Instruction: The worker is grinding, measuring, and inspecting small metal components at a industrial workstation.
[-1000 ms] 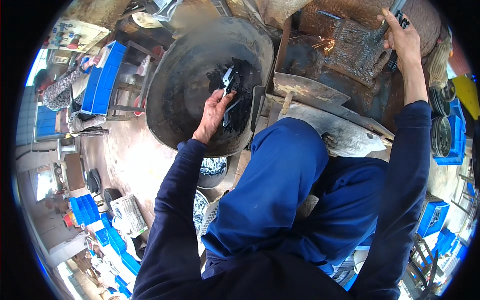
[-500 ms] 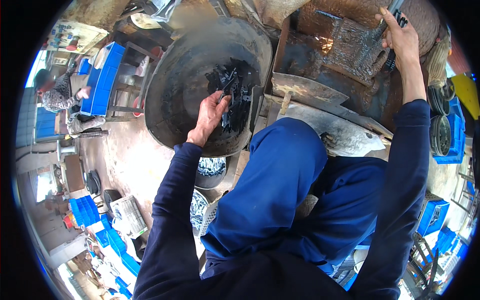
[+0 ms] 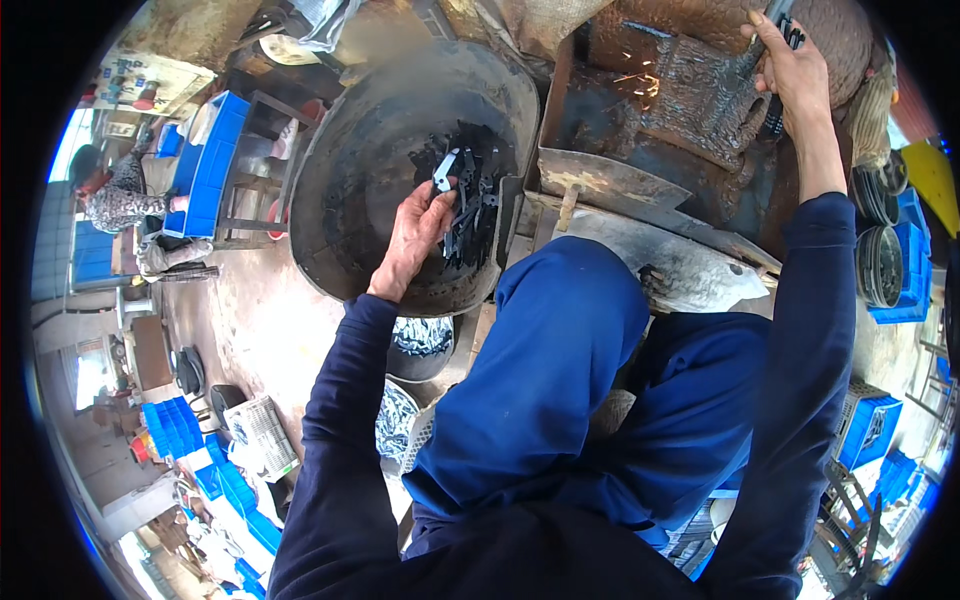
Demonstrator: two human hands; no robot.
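My left hand (image 3: 418,228) is inside a large dark metal tub (image 3: 345,160), its fingers pinched on a small flat metal piece (image 3: 445,170) that shines pale. Beneath and beside that piece lies a heap of dark flat metal parts (image 3: 480,205). At the upper right, my right hand (image 3: 800,80) is closed around a grey metal bar (image 3: 776,14), with thin dark pieces (image 3: 793,36) at its fingers; their kind I cannot make out. Left of this hand is a wet, brown-crusted metal trough (image 3: 610,120), where orange sparks (image 3: 645,85) show.
Below the tub stand buckets of shiny metal pieces (image 3: 420,335). A worn sloping board (image 3: 690,265) lies in front of the trough. Round metal tins (image 3: 880,265) sit in a blue crate at right. Another person (image 3: 110,195) works at far left beside blue bins (image 3: 208,165).
The metal piece in my left hand now shows a bright face above the heap; before, it looked dark. My right hand stays near its place. The person at far left has leaned and shifted an arm.
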